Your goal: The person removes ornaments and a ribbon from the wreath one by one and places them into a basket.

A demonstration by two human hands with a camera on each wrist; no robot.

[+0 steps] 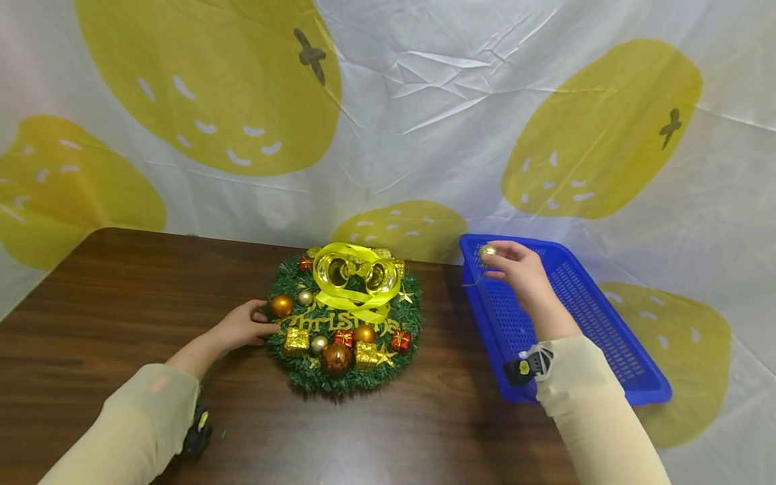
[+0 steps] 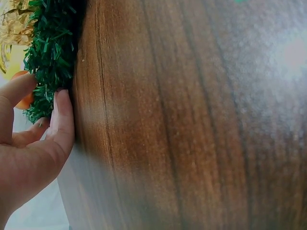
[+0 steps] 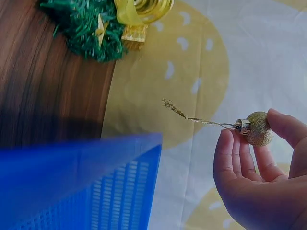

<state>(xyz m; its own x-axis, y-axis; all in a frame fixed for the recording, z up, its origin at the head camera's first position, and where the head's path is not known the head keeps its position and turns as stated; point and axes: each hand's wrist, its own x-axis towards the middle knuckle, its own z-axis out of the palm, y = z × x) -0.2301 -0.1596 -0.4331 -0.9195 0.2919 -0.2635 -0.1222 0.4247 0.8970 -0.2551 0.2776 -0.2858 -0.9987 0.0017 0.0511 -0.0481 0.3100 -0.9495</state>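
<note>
Gold ball [image 1: 487, 251]: it is held up near the far left corner of the blue basket [image 1: 487, 330], well apart from the wreath [image 1: 358, 385].
Right hand [image 1: 524, 276]: thumb and fingertips pinch the gold ball; the space between them is only as wide as the ball.
Thin cord [image 3: 206, 121]: it goes out from the ball, and its end is free.
Left hand [image 1: 242, 327]: thumb and fingers bend around the wreath's left edge, near an orange ball [image 1: 281, 306]; how firmly, I cannot tell.
Wreath: it lies on the table [image 1: 91, 323], with a yellow ribbon [image 1: 354, 306] on it.
Ball's step: in my judgement, carrying it between basket and wreath; in which direction, I cannot tell.
Ball's next move: it calls, I think, for a steady pinch and a cord which does not catch on the basket.
</note>
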